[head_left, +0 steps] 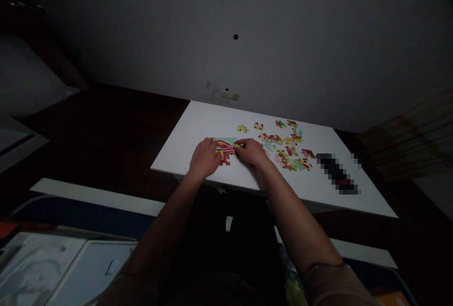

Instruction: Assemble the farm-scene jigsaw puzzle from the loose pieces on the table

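My hands work at a white board (198, 126) on a joined section of jigsaw puzzle (224, 151) showing a red barn on a pale green ground. My left hand (204, 157) rests against the section's left side, its fingers over the edge. My right hand (251, 151) comes in from the right, pinching a yellow puzzle piece (238, 145) at the section's upper right. Several loose puzzle pieces (285, 148) lie scattered to the right and far side of my hands. My hands hide part of the section.
A pixelated dark oblong object (336, 174) lies at the board's right side. The board sits on a dark wooden desk (123, 126) before a grey wall with a small socket plate (230, 95). Papers (42, 268) lie low at left, and a woven blind (406, 136) hangs at right.
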